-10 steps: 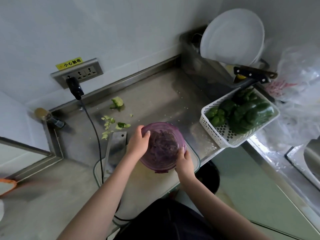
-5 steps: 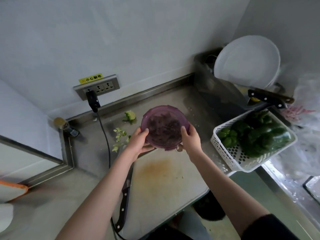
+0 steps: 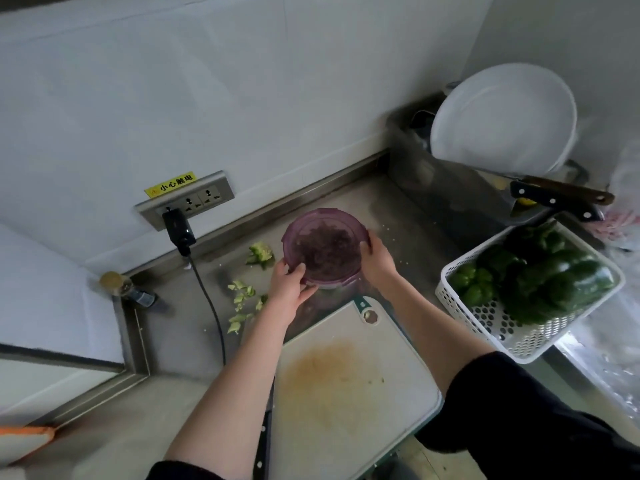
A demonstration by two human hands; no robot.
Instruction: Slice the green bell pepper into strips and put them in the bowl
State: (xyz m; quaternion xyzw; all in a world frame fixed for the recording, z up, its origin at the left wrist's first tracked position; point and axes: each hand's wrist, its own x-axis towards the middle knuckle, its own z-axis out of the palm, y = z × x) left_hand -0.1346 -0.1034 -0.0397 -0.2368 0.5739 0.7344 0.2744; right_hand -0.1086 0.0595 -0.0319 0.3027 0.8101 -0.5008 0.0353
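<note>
Beyond the cutting board [image 3: 349, 382], far centre of counter: purple translucent bowl [image 3: 323, 247], dark strips inside.
Label above wall socket [image 3: 185, 201]: yellow sticker [image 3: 170, 185], "小心触电".
Left hand [image 3: 289, 289]: fingers curled on bowl's near-left rim.
Right hand [image 3: 377, 258]: fingers wrapped on bowl's right rim.
Right side: white basket [image 3: 519, 337], whole green peppers [image 3: 540, 275].

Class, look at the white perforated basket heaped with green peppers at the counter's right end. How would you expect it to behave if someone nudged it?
The white basket looks apt to tip: it sits tilted, apparently overhanging the counter's edge. Heaped with green peppers, it is probably heavy for thin plastic. Its perforated walls may flex if gripped.
</note>
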